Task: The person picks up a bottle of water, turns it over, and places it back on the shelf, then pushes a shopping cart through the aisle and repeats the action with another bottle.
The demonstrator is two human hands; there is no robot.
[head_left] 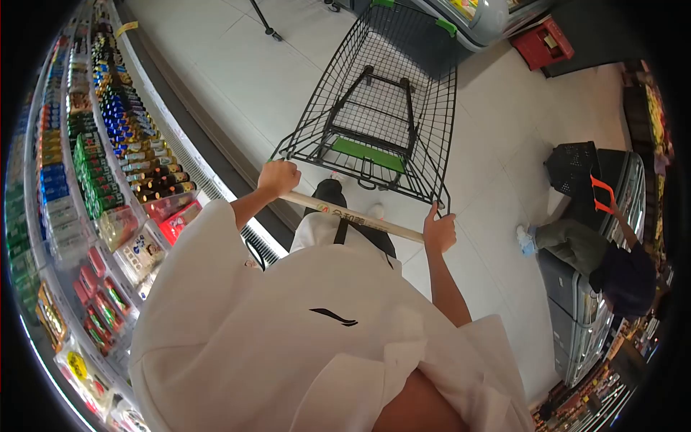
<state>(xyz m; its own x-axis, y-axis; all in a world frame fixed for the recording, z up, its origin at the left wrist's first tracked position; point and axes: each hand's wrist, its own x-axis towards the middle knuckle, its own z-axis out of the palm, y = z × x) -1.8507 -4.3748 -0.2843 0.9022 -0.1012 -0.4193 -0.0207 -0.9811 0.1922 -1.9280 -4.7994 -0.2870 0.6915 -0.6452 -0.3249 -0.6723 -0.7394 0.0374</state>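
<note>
In front of me stands a black wire shopping cart (374,93) with green corner pieces and a green panel at its near end. Its basket holds nothing that I can see. A pale handle bar (353,216) with printed lettering runs across the near side. My left hand (279,178) is wrapped round the bar's left end. At the right end my right hand (439,229) is closed on the same bar, its thumb pointing up along the cart's frame.
A refrigerated shelf (137,137) with bottles, cans and packs curves along my left. At right a person (612,266) with an orange-handled black basket (572,169) is beside a grey chest freezer (565,302). A red box (543,45) stands far right, near another display case (482,18).
</note>
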